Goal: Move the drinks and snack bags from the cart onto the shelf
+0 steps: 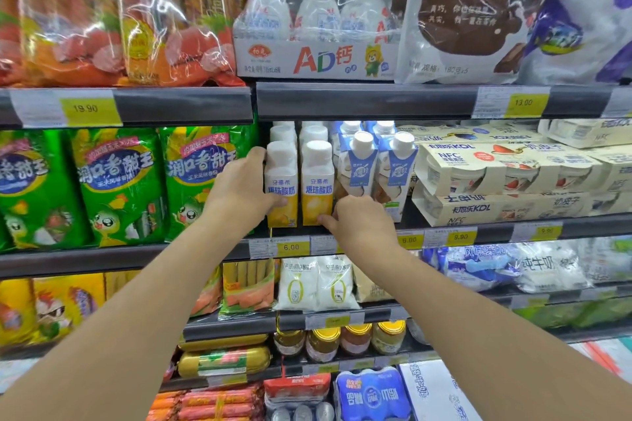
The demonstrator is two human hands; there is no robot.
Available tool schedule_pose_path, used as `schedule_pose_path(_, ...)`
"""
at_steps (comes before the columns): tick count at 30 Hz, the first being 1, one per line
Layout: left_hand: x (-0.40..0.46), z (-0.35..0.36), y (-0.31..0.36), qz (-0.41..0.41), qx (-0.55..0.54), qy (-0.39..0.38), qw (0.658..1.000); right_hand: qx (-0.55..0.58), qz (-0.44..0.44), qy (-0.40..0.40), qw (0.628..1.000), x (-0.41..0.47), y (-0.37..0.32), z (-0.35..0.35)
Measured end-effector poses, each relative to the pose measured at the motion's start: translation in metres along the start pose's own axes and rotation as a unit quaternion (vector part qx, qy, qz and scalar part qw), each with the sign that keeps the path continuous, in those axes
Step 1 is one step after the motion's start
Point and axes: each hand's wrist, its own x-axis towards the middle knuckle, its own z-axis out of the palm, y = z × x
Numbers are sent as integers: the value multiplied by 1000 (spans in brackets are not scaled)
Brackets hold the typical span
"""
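Two white-and-yellow yogurt drink cartons stand side by side at the front of the middle shelf [342, 243]. My left hand [239, 188] grips the left carton [282, 178] from its left side, thumb across the lower front. My right hand [359, 219] holds the lower right corner of the right carton [317, 181], thumb on its front and fingers curled behind its right edge. More of the same cartons stand behind them. The cart is out of view.
Blue-and-white coconut drink cartons [393, 167] stand just right of my hand, then cream yogurt multipacks [496, 178]. Green corn sausage bags [116, 184] hang at the left. The shelf above holds AD milk bottles [314, 27]; lower shelves carry milk pouches, jars and sausages.
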Motion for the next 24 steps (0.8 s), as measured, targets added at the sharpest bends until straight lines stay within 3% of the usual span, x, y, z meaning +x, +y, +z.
schedule_pose_path(4, -10, -7, -9, 27, 2, 25, 999, -12, -7, 5, 1000, -9, -2, -2)
schedule_pose_path(7, -31, -20, -36, 44, 16, 111, 993, -5, -55, 9, 998, -17, -20, -4)
schedule_pose_path(10, -45, -33, -70, 8, 45, 170, 984, 9, -108, -5, 994, -15, -55, -2)
schedule_pose_path(16, -52, -37, -105, -36, 177, 145, 973, 3, -130, -31, 991, -4, -114, 14)
schedule_pose_path(24, -46, -35, -106, -55, 183, 106, 976, -14, -113, -27, 993, 5, -133, 12)
